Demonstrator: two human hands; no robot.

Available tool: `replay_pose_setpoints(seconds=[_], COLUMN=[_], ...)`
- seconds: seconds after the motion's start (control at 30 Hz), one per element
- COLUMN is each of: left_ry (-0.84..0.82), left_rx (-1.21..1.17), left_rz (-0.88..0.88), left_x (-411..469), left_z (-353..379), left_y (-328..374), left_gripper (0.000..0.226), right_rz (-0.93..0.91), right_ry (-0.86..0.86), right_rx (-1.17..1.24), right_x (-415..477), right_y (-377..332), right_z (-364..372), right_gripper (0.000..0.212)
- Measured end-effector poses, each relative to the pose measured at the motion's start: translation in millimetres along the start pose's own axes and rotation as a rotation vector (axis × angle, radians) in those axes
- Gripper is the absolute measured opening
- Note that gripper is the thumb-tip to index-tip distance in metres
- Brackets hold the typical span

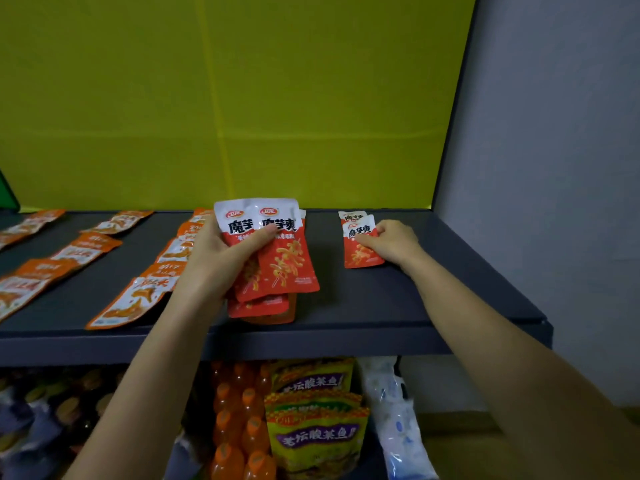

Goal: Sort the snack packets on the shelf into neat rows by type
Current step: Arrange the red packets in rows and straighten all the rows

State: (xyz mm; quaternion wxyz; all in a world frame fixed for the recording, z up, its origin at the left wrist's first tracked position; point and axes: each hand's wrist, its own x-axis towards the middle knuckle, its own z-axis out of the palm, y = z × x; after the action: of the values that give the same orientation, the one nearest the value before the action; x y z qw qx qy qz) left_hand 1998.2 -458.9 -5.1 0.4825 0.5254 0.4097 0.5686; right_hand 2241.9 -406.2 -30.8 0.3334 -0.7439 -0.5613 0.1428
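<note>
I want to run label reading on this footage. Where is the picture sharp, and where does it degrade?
Head view: red packets in the left hand sharp, big characters legible; front packet pinched by the right hand readable; orange packets far left stretched by the wide lens, soft; yellow bags below the shelf dim and blurred.

Yellow-green back panel [242, 98]; grey wall [554, 133] right; dark shelf [381, 299].

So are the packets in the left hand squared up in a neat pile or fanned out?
Fanned out. The left hand grips the red packets with two white tops side by side and lower edges staggered.
</note>
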Motion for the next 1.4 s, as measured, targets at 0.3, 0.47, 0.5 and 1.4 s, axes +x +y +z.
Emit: replay_pose_setpoints(seconds=[0.3,0.47,0.5,1.4], left_ry=[0.013,0.017,0.015,0.001], left_rx=[0.019,0.041,0.04,-0.029], left_rz=[-0.013,-0.022,-0.028,-0.005], left_x=[4,2,2,16], left_z=[26,37,39,43], left_y=[-7,-7,-7,12], left_gripper=[0.047,0.04,0.042,0.034], right_rz=[0.043,-0.075,-0.142,-0.211], right_ry=[0.032,0.185,0.192,-0.105], right_rx=[-0.132,-0.053,0.004,-0.22], right_x=[10,-13,-20,-80], right_y=[8,-9,-15,17], right_z=[6,-9,-14,-31], right_gripper=[0.06,0.049,0.046,0.043])
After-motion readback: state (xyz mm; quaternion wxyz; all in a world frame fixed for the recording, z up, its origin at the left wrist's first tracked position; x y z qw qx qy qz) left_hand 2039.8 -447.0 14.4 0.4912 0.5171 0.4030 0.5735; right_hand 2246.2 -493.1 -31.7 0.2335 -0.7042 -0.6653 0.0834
